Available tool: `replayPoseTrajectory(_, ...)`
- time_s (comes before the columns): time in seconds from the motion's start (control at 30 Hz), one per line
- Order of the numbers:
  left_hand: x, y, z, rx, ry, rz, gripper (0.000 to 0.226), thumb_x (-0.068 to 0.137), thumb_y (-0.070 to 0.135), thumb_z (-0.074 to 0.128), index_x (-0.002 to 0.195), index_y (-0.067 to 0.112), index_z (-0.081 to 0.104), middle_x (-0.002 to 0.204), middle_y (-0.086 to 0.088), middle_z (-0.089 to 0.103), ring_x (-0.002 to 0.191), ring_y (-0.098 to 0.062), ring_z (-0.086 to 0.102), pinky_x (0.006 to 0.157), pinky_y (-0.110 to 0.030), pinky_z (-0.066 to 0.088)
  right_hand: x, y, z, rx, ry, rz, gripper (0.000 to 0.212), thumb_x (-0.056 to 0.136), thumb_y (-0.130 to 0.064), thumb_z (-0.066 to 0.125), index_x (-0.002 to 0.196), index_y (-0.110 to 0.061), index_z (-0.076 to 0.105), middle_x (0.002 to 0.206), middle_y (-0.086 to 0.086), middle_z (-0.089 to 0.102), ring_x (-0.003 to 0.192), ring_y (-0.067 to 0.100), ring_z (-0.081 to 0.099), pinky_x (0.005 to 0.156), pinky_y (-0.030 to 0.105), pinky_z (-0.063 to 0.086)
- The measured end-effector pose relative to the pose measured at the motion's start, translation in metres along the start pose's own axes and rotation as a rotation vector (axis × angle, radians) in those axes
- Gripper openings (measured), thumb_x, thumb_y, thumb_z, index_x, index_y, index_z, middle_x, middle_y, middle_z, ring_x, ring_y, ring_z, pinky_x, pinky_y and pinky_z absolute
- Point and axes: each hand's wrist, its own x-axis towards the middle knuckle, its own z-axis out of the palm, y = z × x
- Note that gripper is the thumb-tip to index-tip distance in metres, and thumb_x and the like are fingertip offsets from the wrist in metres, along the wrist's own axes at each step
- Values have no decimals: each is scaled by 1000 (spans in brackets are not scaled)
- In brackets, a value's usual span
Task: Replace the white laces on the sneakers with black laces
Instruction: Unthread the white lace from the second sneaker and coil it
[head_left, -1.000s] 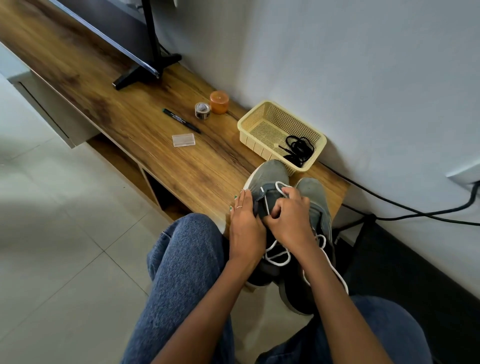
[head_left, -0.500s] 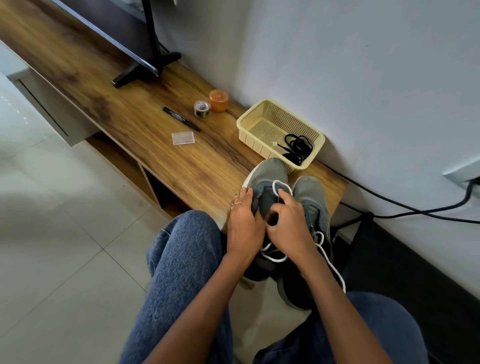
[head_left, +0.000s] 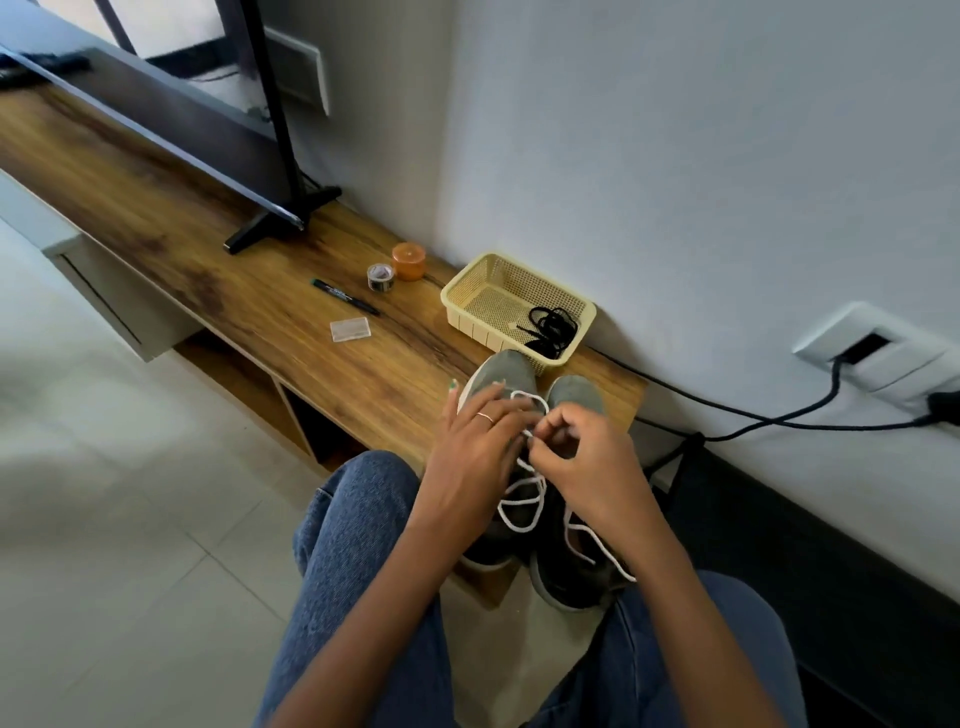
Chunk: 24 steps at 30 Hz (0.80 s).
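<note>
Sneakers (head_left: 524, 384), one pair, grey fabric uppers with dark collars, side by side at the near right end of a wood-grain table (head_left: 218, 291), toes toward the wall, heels overhanging the edge. White lace (head_left: 519, 499), round woven cord, loosened in slack loops over the left shoe's tongue; a second white strand trails off the right shoe.

Left hand (head_left: 478, 457), thin ring on one finger, lies over the left shoe with fingers extended and slightly spread, steadying the upper. Right hand (head_left: 592, 467), fingers curled together, pinches the white lace just above the eyelets.

Black laces (head_left: 553, 327), tangled bundle, in the right corner of a pale yellow perforated plastic basket (head_left: 483, 280), rectangular, just beyond the toes.

Also on the table: black marker (head_left: 345, 297); small tape roll (head_left: 381, 277); orange cylindrical candle (head_left: 409, 261); flat clear plastic packet (head_left: 350, 329); black screen stand (head_left: 280, 218). Blue denim knees below; glossy tiled floor left.
</note>
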Motion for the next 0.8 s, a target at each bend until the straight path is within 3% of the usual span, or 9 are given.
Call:
replayPoseTrajectory(0.07, 0, 9, -14, -52, -43, -49, 31, 95, 22, 41, 106, 11, 68, 100, -6, 69, 104, -20, 58, 118, -32, 10, -7, -9, -10, 39, 3, -17, 4, 85, -14, 67, 82, -13, 65, 72, -2, 64, 63, 0, 56, 55, 10, 43)
replayPoseTrajectory(0.13, -1, 22, -31, -119, -118, -98, 26, 98, 17, 45, 111, 9, 66, 95, -8, 66, 92, -21, 59, 113, -28, 26, -14, -15, -20, 90, 3, -30, 1, 86, -14, 68, 85, -13, 68, 74, -3, 65, 66, -3, 57, 57, 8, 43)
replayPoseTrajectory(0.17, -1, 31, -41, -143, -164, -117, 24, 97, 13, 48, 113, 9, 66, 96, -8, 66, 90, -21, 58, 101, -30, 39, -19, -18, -24, 115, 7, -36, 2, 86, -14, 67, 87, -14, 69, 76, -4, 66, 68, -3, 58, 58, 8, 44)
replayPoseTrajectory(0.23, -3, 52, -60, -222, -248, -162, 22, 97, 9, 51, 113, 11, 66, 95, -4, 67, 87, -17, 60, 81, -31, 48, -29, -22, -33, 142, 24, -52, 5, 87, -14, 67, 89, -17, 71, 79, -7, 68, 72, -2, 61, 63, 9, 45)
replayPoseTrajectory(0.33, -3, 76, -81, -610, -370, -390, 22, 100, 9, 45, 102, 12, 66, 78, 4, 69, 70, -11, 66, 68, -30, 52, -42, -24, -42, 211, 62, -56, 8, 88, -12, 66, 89, -17, 72, 83, -8, 70, 79, 0, 64, 70, 11, 47)
replayPoseTrajectory(0.43, 2, 87, -98, -1024, -458, -654, 21, 97, 12, 46, 99, 7, 67, 73, 0, 69, 62, -8, 65, 61, -19, 54, -51, -25, -51, 280, 128, -32, 12, 89, -12, 64, 88, -20, 72, 85, -6, 71, 81, 5, 65, 74, 16, 50)
replayPoseTrajectory(0.63, 6, 109, -123, -1547, -533, -693, 26, 82, 10, 54, 94, 8, 77, 96, -12, 73, 75, -15, 72, 63, -21, 59, -70, -35, -53, 494, 121, -41, 11, 92, -11, 61, 88, -9, 71, 81, 13, 69, 64, 15, 59, 62, 23, 48)
replayPoseTrajectory(0.73, 7, 122, -122, -1708, -407, -653, 32, 83, 0, 52, 109, 2, 70, 116, -17, 68, 99, -22, 70, 76, -24, 59, -85, -43, -41, 453, 103, -18, 24, 96, -11, 54, 73, -15, 62, 56, -2, 57, 48, 6, 51, 51, 19, 40)
replayPoseTrajectory(0.8, 6, 124, -116, -1557, -296, -553, 34, 85, -1, 53, 118, 2, 63, 118, -14, 68, 108, -21, 66, 85, -25, 56, -94, -44, -34, 370, 76, -22, 25, 97, -16, 52, 75, -21, 61, 53, -10, 56, 45, 1, 49, 50, 17, 36)
